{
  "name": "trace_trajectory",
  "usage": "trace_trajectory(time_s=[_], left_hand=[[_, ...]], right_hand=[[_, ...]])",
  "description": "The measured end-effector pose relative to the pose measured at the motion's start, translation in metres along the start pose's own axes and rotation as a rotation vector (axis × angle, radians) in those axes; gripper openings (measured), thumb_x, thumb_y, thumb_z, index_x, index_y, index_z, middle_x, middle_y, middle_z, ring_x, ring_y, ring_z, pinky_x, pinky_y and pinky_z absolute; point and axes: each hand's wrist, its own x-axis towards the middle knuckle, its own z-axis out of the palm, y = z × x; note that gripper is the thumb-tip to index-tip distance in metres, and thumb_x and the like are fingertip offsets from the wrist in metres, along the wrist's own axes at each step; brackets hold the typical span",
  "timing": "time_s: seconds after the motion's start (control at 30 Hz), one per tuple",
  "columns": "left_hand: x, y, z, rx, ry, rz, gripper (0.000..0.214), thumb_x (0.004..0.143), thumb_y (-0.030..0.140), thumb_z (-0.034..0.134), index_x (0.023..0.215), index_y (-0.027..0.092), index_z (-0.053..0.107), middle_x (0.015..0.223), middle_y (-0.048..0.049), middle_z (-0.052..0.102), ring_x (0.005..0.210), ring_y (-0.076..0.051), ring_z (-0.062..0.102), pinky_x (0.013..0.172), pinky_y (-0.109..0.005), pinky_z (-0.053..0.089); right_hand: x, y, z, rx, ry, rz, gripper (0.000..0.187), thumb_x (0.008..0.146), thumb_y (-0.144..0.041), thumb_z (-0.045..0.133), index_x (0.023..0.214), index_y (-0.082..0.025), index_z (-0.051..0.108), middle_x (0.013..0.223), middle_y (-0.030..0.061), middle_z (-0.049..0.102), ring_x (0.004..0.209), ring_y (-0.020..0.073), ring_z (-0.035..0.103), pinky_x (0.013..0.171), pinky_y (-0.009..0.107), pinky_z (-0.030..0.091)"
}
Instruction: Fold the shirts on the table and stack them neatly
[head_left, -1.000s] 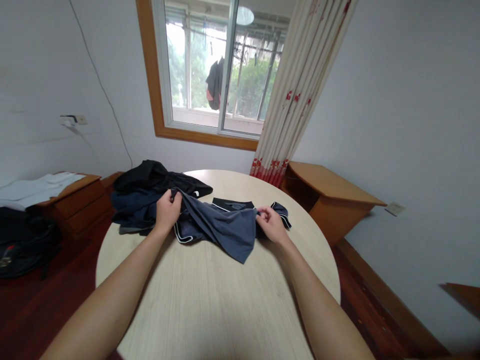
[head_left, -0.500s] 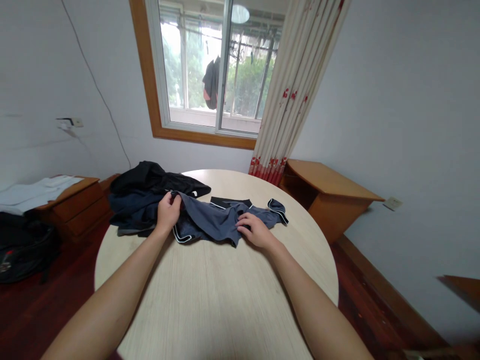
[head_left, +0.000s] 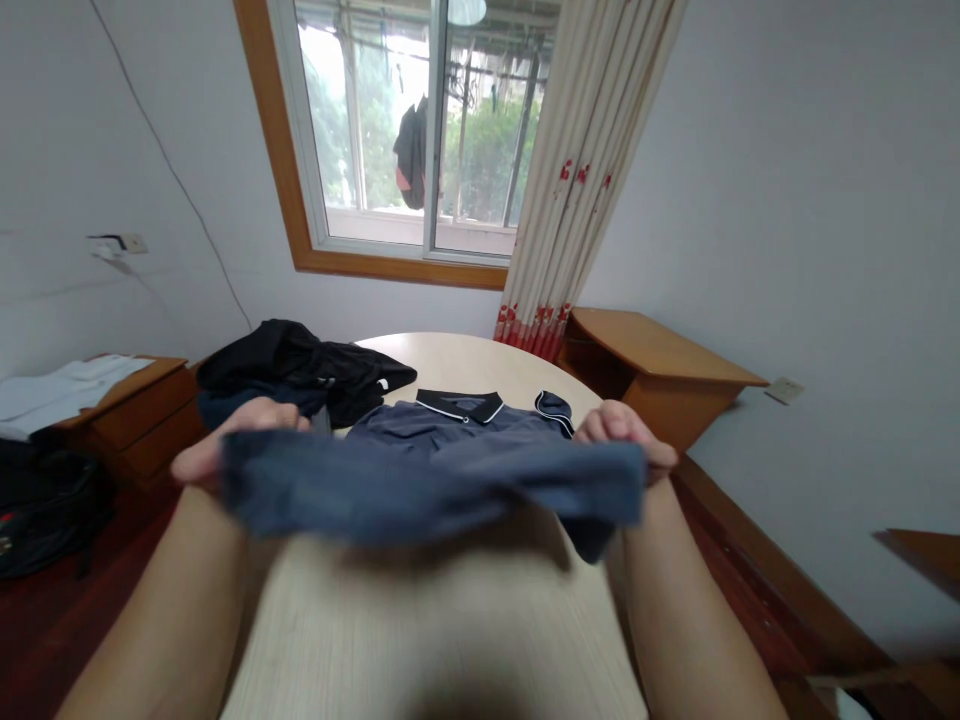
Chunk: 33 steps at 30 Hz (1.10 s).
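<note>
A dark blue-grey polo shirt [head_left: 480, 440] with a black, white-edged collar lies face up, its collar toward the window. Its lower edge is lifted off the table and stretched sideways, blurred by motion. At the left end of that edge, my left hand [head_left: 251, 435] is closed on the cloth. My right hand [head_left: 626, 440] grips the other end in a fist. One sleeve with white-lined trim rests on the tabletop just beyond my right hand. The other sleeve is hidden behind the raised cloth.
A pile of black and navy clothes [head_left: 300, 365] sits at the left of the round wooden table [head_left: 450, 630]. Past the table's far right edge stands a brown wooden desk [head_left: 660, 350]. A wooden cabinet with papers [head_left: 142, 395] and a black bag [head_left: 52, 500] are at the left.
My hands have moved apart and closer to me, raising and stretching the shirt's lower edge. The bunched shirt has spread out, and its collar now shows fully.
</note>
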Motion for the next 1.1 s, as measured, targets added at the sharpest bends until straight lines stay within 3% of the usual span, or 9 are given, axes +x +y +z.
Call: trace_trajectory(time_s=[0.1, 0.2, 0.27, 0.4, 0.5, 0.67, 0.87, 1.0, 1.1], left_hand=[[0.006, 0.0, -0.009, -0.18, -0.128, -0.131, 0.091, 0.076, 0.092, 0.01, 0.093, 0.026, 0.07, 0.044, -0.0014, 0.043, 0.05, -0.024, 0.058, 0.043, -0.034, 0.041], [0.008, 0.007, 0.019, -0.243, -0.325, -0.161, 0.069, 0.08, 0.082, 0.036, 0.094, 0.023, 0.071, 0.059, -0.0044, 0.061, 0.049, -0.018, 0.055, 0.051, -0.035, 0.046], [0.003, 0.008, 0.047, -0.113, -0.431, -0.134, 0.057, 0.076, 0.074, 0.055, 0.089, 0.021, 0.071, 0.073, -0.0081, 0.071, 0.052, -0.018, 0.057, 0.053, -0.034, 0.047], [-0.017, -0.006, 0.085, 0.329, -0.584, 0.035, 0.048, 0.078, 0.065, 0.056, 0.081, 0.021, 0.073, 0.083, -0.0089, 0.076, 0.075, -0.026, 0.069, 0.069, -0.035, 0.054], [-0.034, -0.018, 0.096, 0.627, -0.657, 0.152, 0.049, 0.086, 0.056, 0.051, 0.107, 0.019, 0.074, 0.111, -0.0125, 0.076, 0.104, -0.031, 0.069, 0.092, -0.04, 0.052], [-0.046, -0.019, 0.107, 0.991, -0.814, 0.182, 0.074, 0.086, 0.065, 0.052, 0.143, 0.017, 0.055, 0.153, -0.0173, 0.049, 0.141, -0.035, 0.045, 0.114, -0.047, 0.036], [-0.008, -0.017, 0.128, 1.099, -1.001, 0.096, 0.099, 0.065, 0.073, 0.072, 0.148, 0.024, 0.048, 0.16, -0.0184, 0.038, 0.142, -0.04, 0.042, 0.115, -0.055, 0.033], [0.031, -0.03, 0.153, 1.144, -1.1, 0.005, 0.118, 0.045, 0.068, 0.086, 0.149, 0.027, 0.048, 0.162, -0.0201, 0.031, 0.143, -0.045, 0.039, 0.112, -0.058, 0.036], [0.051, -0.04, 0.171, 1.187, -1.138, -0.051, 0.129, 0.041, 0.072, 0.085, 0.154, 0.027, 0.042, 0.165, -0.0193, 0.023, 0.146, -0.045, 0.034, 0.112, -0.055, 0.038]], right_hand=[[0.002, -0.003, -0.017, -0.094, 0.175, -0.029, 0.064, 0.071, -0.09, 0.04, 0.085, -0.029, 0.056, 0.065, 0.0013, 0.052, 0.05, 0.0158, 0.044, 0.054, 0.034, 0.04], [0.021, 0.015, -0.016, -0.178, 0.201, 0.051, 0.06, 0.073, -0.079, 0.054, 0.096, -0.025, 0.063, 0.088, 0.0089, 0.067, 0.068, 0.0207, 0.059, 0.065, 0.038, 0.048], [0.032, 0.034, -0.011, -0.275, 0.135, 0.125, 0.055, 0.069, -0.071, 0.067, 0.093, -0.021, 0.067, 0.09, 0.0104, 0.071, 0.075, 0.023, 0.064, 0.071, 0.039, 0.05], [0.039, 0.072, -0.006, -0.638, 0.003, 0.148, 0.035, 0.073, -0.051, 0.073, 0.087, -0.019, 0.073, 0.089, 0.0087, 0.075, 0.083, 0.0251, 0.067, 0.084, 0.042, 0.053], [0.038, 0.091, -0.003, -0.82, -0.065, 0.115, 0.029, 0.079, -0.037, 0.071, 0.101, -0.018, 0.075, 0.11, 0.0109, 0.075, 0.104, 0.027, 0.068, 0.1, 0.045, 0.049], [0.042, 0.108, 0.002, -1.097, -0.132, 0.19, 0.054, 0.088, -0.041, 0.065, 0.134, -0.013, 0.062, 0.148, 0.0193, 0.053, 0.14, 0.0305, 0.047, 0.117, 0.049, 0.034], [0.069, 0.113, 0.001, -1.299, -0.185, 0.38, 0.076, 0.09, -0.064, 0.055, 0.15, -0.018, 0.047, 0.161, 0.0169, 0.034, 0.15, 0.0351, 0.03, 0.117, 0.058, 0.027], [0.101, 0.112, -0.012, -1.298, -0.263, 0.5, 0.1, 0.076, -0.078, 0.062, 0.153, -0.018, 0.043, 0.163, 0.0187, 0.029, 0.148, 0.0382, 0.033, 0.118, 0.053, 0.029], [0.125, 0.113, -0.021, -1.271, -0.302, 0.583, 0.112, 0.07, -0.087, 0.059, 0.155, -0.017, 0.04, 0.164, 0.0188, 0.027, 0.148, 0.0386, 0.033, 0.118, 0.049, 0.03]])
